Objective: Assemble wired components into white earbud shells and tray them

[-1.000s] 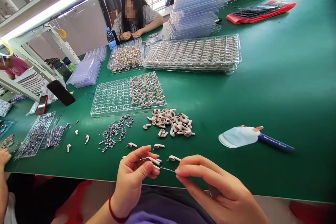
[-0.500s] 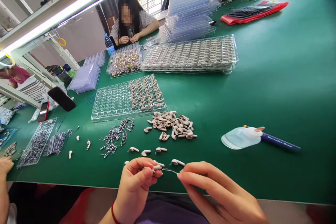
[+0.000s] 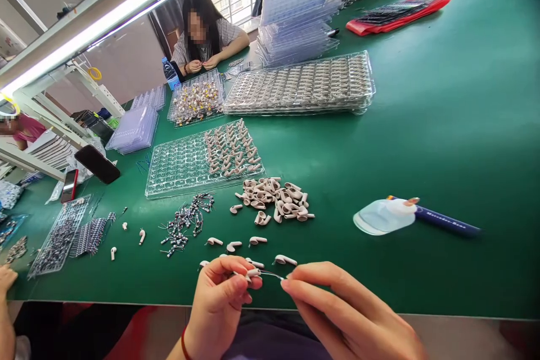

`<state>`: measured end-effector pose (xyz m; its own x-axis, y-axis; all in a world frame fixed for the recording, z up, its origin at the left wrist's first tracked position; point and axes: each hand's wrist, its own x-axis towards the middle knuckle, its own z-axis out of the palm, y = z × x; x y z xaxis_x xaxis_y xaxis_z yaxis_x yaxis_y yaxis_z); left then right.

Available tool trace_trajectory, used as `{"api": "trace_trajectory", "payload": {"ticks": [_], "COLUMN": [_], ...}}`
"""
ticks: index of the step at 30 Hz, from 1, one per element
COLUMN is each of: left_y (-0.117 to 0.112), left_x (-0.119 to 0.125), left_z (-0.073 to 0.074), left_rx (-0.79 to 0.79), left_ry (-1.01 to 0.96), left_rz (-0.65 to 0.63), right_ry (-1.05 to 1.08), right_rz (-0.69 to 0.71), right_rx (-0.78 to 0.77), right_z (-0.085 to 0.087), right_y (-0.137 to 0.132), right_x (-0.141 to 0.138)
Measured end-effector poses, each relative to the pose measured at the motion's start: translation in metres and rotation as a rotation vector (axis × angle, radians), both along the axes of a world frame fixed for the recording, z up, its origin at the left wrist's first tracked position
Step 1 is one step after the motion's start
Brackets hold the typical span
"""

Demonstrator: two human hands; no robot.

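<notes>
Between the thumb and fingers of my left hand [image 3: 223,298] is a pale earbud shell [image 3: 253,273], its stem end pointing right. Thin wires [image 3: 270,274] run out of that stem. My right hand [image 3: 337,304] pinches their far end between thumb and forefinger. Just beyond my hands lie several separate earbud shells [image 3: 286,260], some with short wires showing. Farther off is a heap of beige shells [image 3: 276,199], and left of it a pile of small wired components [image 3: 185,222].
A clear tray [image 3: 177,166] partly filled with shells lies beyond the heap. Behind it stand filled trays [image 3: 299,84] and stacked empty trays [image 3: 295,17]. At right a glue bottle [image 3: 383,217] rests by a dark blue pen-like item [image 3: 447,221]. Phones [image 3: 97,163] and co-workers are around the green table.
The view has shifted slightly, so the table items sit a little farther left. Both hands keep their hold on the shell and wires, almost unmoved.
</notes>
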<state>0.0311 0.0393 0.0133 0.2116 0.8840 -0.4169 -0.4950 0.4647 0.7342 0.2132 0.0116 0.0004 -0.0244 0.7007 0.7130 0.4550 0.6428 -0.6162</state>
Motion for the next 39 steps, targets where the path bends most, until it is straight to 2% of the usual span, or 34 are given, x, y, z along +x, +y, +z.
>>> {"api": "trace_trajectory", "payload": {"ticks": [4, 12, 18, 24, 27, 31, 39], "left_y": [-0.001, -0.001, -0.003, -0.004, -0.003, -0.002, -0.004], "left_x": [0.001, 0.001, 0.001, -0.003, -0.002, -0.001, -0.002], "left_z": [0.001, 0.000, 0.001, -0.004, -0.004, -0.002, -0.005], "left_rx": [0.009, 0.065, 0.129, 0.065, 0.058, 0.042, -0.012], "left_ry": [0.006, 0.002, 0.031, 0.081, 0.095, 0.124, 0.169], "left_rz": [-0.003, -0.025, -0.056, -0.159, -0.192, -0.240, -0.273], "right_ry": [0.002, -0.012, 0.018, 0.180, 0.226, 0.240, 0.176], "right_rz": [0.027, 0.016, 0.086, 0.160, 0.184, 0.212, 0.251], "right_rx": [0.049, 0.022, -0.005, -0.168, -0.199, -0.206, -0.133], "right_z": [0.001, 0.000, 0.002, -0.002, -0.007, -0.008, 0.001], "right_y": [0.000, -0.001, 0.001, 0.004, 0.005, 0.005, 0.008], "right_x": [-0.003, -0.001, 0.001, 0.000, 0.001, 0.003, 0.008]}}
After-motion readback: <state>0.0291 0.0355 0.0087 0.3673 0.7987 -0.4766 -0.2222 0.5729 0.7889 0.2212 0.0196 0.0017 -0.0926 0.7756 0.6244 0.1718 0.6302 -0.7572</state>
